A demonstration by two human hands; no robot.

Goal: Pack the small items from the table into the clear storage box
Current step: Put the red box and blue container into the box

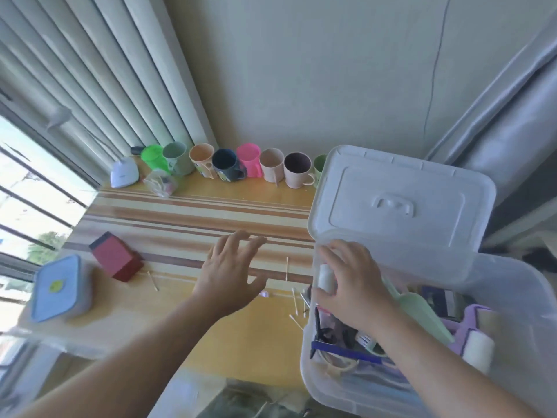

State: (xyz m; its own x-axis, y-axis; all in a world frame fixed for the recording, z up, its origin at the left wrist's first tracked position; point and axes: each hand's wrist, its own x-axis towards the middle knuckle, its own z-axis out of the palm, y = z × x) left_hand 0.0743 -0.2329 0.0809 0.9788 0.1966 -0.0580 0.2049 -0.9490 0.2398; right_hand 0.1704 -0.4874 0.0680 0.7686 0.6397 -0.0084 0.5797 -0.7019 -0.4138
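The clear storage box stands at the table's right end, its translucent lid tilted up over the far side. Inside lie several small items, among them a pale green scoop, a purple piece and a white roll. My right hand is at the box's left rim and grips a small white cylinder. My left hand hovers over the striped table with fingers spread and holds nothing. Several cotton swabs lie loose near the box, another cotton swab further left.
A red box and a blue-lidded container sit at the table's left. A row of coloured mugs lines the wall at the back, with a small white device and a clear bag. Window and curtains stand left.
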